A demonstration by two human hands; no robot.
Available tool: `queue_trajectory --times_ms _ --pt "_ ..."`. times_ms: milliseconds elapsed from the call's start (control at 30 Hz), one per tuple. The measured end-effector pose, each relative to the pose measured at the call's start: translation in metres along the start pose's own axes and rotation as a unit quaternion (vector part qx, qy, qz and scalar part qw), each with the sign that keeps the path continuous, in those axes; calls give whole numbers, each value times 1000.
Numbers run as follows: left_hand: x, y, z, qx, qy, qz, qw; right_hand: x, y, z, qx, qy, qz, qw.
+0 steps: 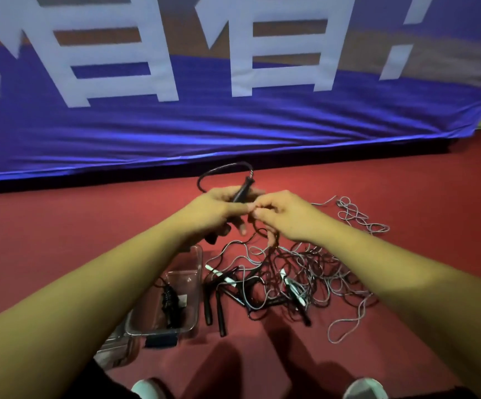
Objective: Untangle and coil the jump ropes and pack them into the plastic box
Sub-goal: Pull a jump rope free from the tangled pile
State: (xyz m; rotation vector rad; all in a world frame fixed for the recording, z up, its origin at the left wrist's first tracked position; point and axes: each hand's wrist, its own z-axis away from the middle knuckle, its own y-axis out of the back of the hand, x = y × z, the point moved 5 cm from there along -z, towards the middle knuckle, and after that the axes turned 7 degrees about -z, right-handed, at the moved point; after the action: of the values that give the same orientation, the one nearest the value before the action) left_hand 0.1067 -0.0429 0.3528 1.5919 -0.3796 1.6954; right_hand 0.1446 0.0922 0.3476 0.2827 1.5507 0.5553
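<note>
The tangled jump ropes (299,272) lie on the red floor (61,240) below both hands, the plastic box (198,269) just left of them; the left hand (219,208) grips a black handle (243,190), its long axis tilted up and away; the right hand (285,214) pinches the cord (225,167) beside it; blur hides where that cord joins the tangle.

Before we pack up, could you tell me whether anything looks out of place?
Yes: the jump ropes lie in one knotted heap on the floor right of the plastic box, grey strands straggling outward.
</note>
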Motion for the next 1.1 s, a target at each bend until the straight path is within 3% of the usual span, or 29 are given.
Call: queue_trajectory --times_ms 100,200,267,367,433,500,600,733,800,867,967,1100 --pt "-5 6 -4 -10 26 -74 997 -1 4 -1 24 -1 -17 1000" --pt "0 21 -10 67 26 -147 986 12 2 -1 5 -19 -74 997" --pt "0 32 -15 133 28 -80 988 29 0 -3 -7 -29 -94 995" --pt "-7 61 -20 251 43 64 965 71 0 8 -57 -110 1 992" --pt "-11 85 -17 303 51 99 946 94 2 20 -86 -172 45 980" --pt "-16 100 -15 300 67 5 951 100 13 23 -47 -199 31 978" --pt "-17 94 -11 237 92 -152 955 72 24 8 19 -153 -21 988" --pt "0 48 -10 128 34 -82 988 19 16 -1 -6 -74 25 997" --pt "9 35 -16 111 -7 -88 990 6 14 2 -8 -56 59 997" --pt "11 39 -22 135 -22 -138 981 2 15 4 -9 -68 100 993" --pt "5 59 -19 200 24 -220 954 10 25 5 7 -130 119 984" --pt "-9 68 -11 284 86 -210 932 24 17 8 -27 -185 133 973"
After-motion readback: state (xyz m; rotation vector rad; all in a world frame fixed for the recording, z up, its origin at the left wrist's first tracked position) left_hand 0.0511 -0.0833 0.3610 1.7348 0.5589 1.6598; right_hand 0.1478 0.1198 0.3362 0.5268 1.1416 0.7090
